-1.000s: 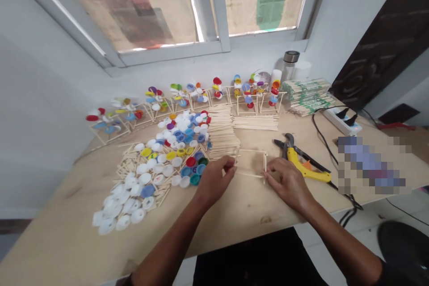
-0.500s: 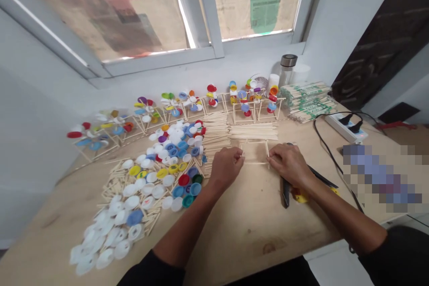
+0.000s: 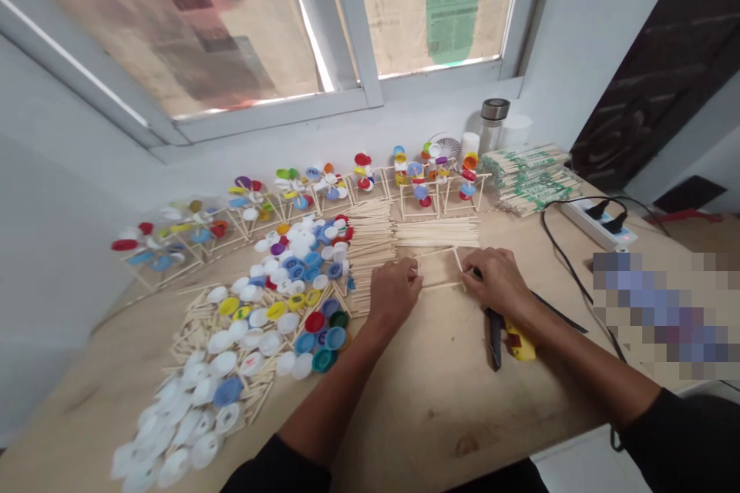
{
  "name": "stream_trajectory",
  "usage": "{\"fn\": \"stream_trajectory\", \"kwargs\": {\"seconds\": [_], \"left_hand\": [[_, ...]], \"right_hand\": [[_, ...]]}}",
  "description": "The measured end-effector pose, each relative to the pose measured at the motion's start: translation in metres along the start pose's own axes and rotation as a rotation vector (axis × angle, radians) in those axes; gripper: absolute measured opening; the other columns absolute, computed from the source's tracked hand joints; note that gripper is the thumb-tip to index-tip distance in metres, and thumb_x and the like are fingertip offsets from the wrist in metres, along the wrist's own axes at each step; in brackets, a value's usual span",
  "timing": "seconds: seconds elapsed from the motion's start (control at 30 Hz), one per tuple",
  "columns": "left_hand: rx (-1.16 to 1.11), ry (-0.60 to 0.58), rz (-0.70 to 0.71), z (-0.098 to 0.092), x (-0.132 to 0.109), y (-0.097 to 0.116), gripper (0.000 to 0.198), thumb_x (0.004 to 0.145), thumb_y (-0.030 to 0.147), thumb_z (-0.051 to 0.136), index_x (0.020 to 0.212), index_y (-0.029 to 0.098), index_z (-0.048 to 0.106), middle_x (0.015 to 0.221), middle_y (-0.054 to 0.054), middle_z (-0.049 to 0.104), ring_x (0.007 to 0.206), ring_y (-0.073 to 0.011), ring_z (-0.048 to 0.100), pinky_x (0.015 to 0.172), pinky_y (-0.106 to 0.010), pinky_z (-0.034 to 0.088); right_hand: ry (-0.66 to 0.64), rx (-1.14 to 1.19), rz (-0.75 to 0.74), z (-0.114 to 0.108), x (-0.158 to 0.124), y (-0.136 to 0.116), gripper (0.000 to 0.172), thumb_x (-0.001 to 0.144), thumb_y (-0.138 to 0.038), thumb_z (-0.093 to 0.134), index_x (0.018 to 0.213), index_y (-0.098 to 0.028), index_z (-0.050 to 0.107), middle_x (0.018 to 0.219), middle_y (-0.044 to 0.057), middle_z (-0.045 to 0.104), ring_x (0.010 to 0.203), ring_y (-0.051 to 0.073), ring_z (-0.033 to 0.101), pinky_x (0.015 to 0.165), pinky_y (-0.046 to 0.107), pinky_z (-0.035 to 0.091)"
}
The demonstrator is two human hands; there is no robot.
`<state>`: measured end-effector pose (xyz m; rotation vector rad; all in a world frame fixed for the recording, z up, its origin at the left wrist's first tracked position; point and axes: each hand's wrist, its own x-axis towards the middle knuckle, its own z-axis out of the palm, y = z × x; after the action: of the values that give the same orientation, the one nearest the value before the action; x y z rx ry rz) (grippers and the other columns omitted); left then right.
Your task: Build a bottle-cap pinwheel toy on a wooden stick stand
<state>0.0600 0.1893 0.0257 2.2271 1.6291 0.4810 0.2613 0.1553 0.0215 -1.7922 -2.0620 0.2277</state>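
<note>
A small rectangular frame of thin wooden sticks [image 3: 440,286] is between my hands, over the wooden table [image 3: 416,393]. My left hand [image 3: 396,289] pinches its left end with fingers closed. At the frame's right end, my right hand [image 3: 494,277] grips the short side between thumb and fingers. Beneath my right wrist lies a tool with black handles [image 3: 493,339] and a yellow part [image 3: 521,343], partly hidden by the forearm. Two bundles of loose sticks [image 3: 436,233] lie just beyond the frame.
Plastic bottle caps [image 3: 223,362] in many colours spread over the left side among short sticks. Several stick stands with caps [image 3: 329,185] line the wall. At the back right are bagged sticks [image 3: 529,177], a glass bottle [image 3: 492,127] and a power strip [image 3: 601,219] with black cables.
The stick frame has tilted slightly, its right end turning between my fingers. Both hands keep their hold. The whole view has shifted a little, and more of the yellow part shows.
</note>
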Motion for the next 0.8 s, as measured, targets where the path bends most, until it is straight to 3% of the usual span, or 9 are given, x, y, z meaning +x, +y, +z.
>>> {"fn": "stream_trajectory", "kwargs": {"seconds": [0.37,0.43,0.6,0.7,0.8], "left_hand": [[0.012,0.050,0.005,0.000,-0.003,0.000,0.027,0.077,0.016,0.061,0.103,0.020,0.065,0.078,-0.004,0.073,0.089,-0.0248,0.063,0.082,-0.036,0.042],[-0.001,0.073,0.007,-0.003,-0.005,-0.001,0.029,0.076,0.015,0.060,0.104,0.020,0.065,0.076,-0.003,0.073,0.088,-0.0250,0.063,0.081,-0.036,0.043],[-0.066,0.170,0.016,-0.023,-0.022,-0.002,0.031,0.081,0.019,0.056,0.112,0.018,0.062,0.086,-0.005,0.071,0.091,-0.0238,0.061,0.086,-0.037,0.043],[-0.359,0.269,0.025,-0.030,-0.050,0.006,0.029,0.084,0.026,0.052,0.111,0.018,0.060,0.091,-0.005,0.069,0.090,-0.0207,0.061,0.086,-0.036,0.045],[-0.824,0.129,-0.078,-0.022,-0.087,0.019,0.033,0.084,0.043,0.054,0.105,0.020,0.062,0.096,-0.006,0.069,0.090,-0.0212,0.063,0.085,-0.036,0.047]], "right_hand": [[0.018,-0.093,-0.025,-0.008,-0.001,-0.003,0.013,0.082,-0.024,0.058,0.078,-0.020,0.070,0.084,0.007,0.072,0.088,0.025,0.060,0.085,0.042,0.030],[0.101,-0.081,-0.041,-0.020,-0.004,-0.006,0.014,0.083,-0.025,0.056,0.085,-0.019,0.070,0.091,0.009,0.072,0.092,0.027,0.059,0.087,0.044,0.032],[0.496,0.209,-0.150,-0.064,-0.031,-0.030,0.017,0.089,-0.027,0.053,0.100,-0.022,0.064,0.099,0.008,0.068,0.096,0.025,0.060,0.087,0.042,0.042],[0.597,0.420,-0.184,-0.076,-0.060,-0.058,0.020,0.090,-0.019,0.049,0.106,-0.024,0.061,0.102,0.009,0.066,0.099,0.024,0.059,0.087,0.043,0.044],[0.525,0.508,-0.330,-0.065,-0.084,-0.092,0.027,0.089,-0.019,0.047,0.112,-0.023,0.058,0.101,0.009,0.066,0.099,0.027,0.060,0.087,0.048,0.045]]}}
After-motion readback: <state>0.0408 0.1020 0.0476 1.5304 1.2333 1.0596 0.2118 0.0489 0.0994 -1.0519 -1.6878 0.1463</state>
